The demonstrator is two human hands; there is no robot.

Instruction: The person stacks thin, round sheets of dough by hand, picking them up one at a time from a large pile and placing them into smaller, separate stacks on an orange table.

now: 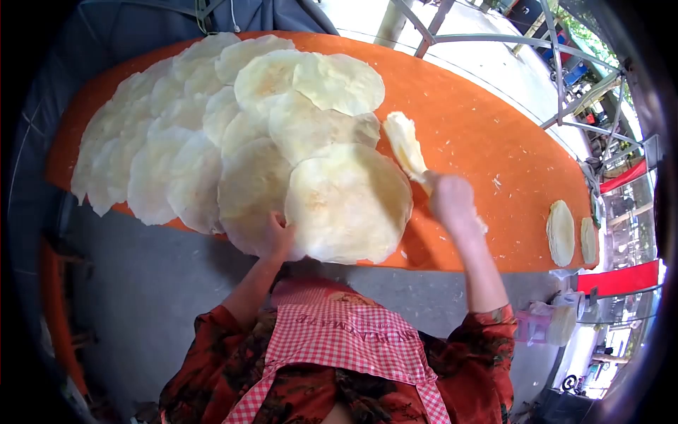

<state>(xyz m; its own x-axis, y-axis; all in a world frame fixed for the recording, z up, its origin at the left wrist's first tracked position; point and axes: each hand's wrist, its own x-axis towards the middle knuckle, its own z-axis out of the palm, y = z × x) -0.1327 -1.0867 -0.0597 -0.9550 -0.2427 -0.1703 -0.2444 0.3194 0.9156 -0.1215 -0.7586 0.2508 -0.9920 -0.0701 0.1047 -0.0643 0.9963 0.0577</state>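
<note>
Left hand (277,237) on the nearest round sheet (347,203) at the orange table's (480,134) near edge, grip unclear to us | right hand (452,201) fisted around a pale strip (406,145) mid-table | we see bare table rightward, up to two small rounds (561,232) | the strip's nature is hard to make out.
</note>
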